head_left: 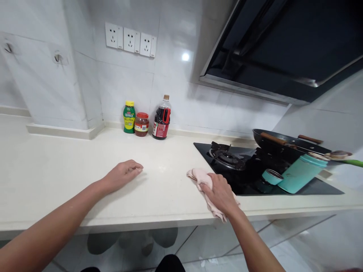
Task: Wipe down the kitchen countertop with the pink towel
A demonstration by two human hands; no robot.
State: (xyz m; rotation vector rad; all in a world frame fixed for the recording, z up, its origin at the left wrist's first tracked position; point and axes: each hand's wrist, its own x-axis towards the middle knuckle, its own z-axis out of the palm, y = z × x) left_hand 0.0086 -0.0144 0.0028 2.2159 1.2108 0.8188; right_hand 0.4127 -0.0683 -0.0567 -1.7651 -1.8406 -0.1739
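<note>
My right hand grips a pale pink cloth, pressed on the white countertop beside the left edge of the black glass stove. Part of the cloth hangs over the counter's front edge. My left hand is empty, its fingers loosely bent with the thumb a little apart. It is low over the counter, left of the cloth; whether it touches the surface I cannot tell.
Against the wall stand a green bottle, a red-lidded jar and a dark sauce bottle. A wok, a turquoise container and a small turquoise cup sit on the stove. A range hood overhangs it.
</note>
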